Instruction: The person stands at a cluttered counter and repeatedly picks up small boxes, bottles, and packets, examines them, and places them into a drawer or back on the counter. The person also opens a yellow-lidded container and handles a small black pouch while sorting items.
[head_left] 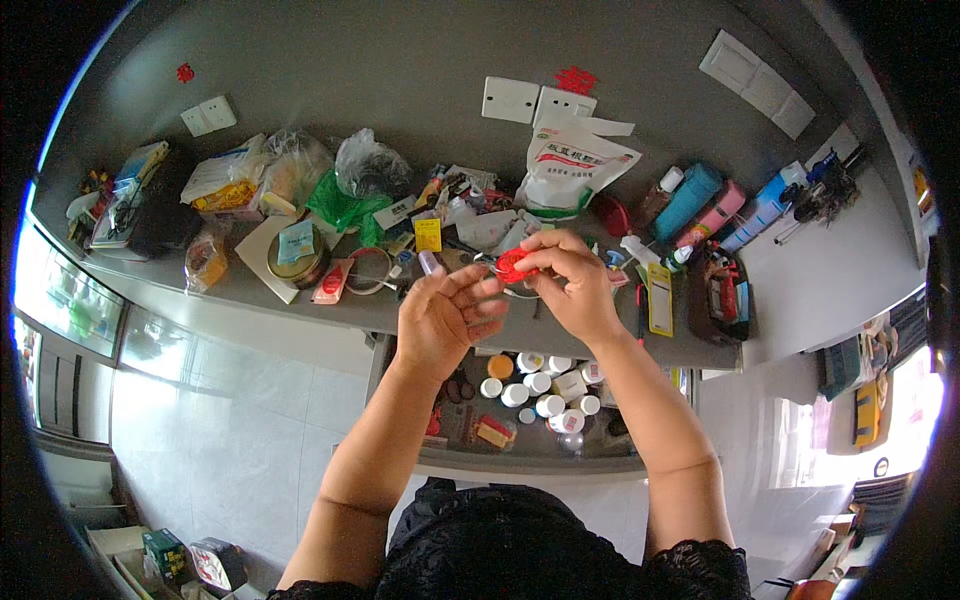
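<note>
Above the cluttered counter, my right hand point(572, 283) pinches a red round ornament point(515, 266) between thumb and fingers. A small shiny metal piece point(485, 260) sticks out at its left side. My left hand point(448, 314) is just left of it, palm turned up, fingers loosely bent and apart. Its fingertips come close to the metal piece; whether they touch it, I cannot tell. Beside the left thumb shows a pale purple cap-like thing point(430, 262), which seems to lie on the counter. Fingers hide part of the red ornament.
An open drawer point(480, 462) below my hands holds several white bottles point(537, 383). On the counter point(360, 312) stand a round tin point(297, 268), a green plastic bag point(340, 205), a white pouch point(570, 165), a blue roll point(690, 200) and a dark basket point(718, 300).
</note>
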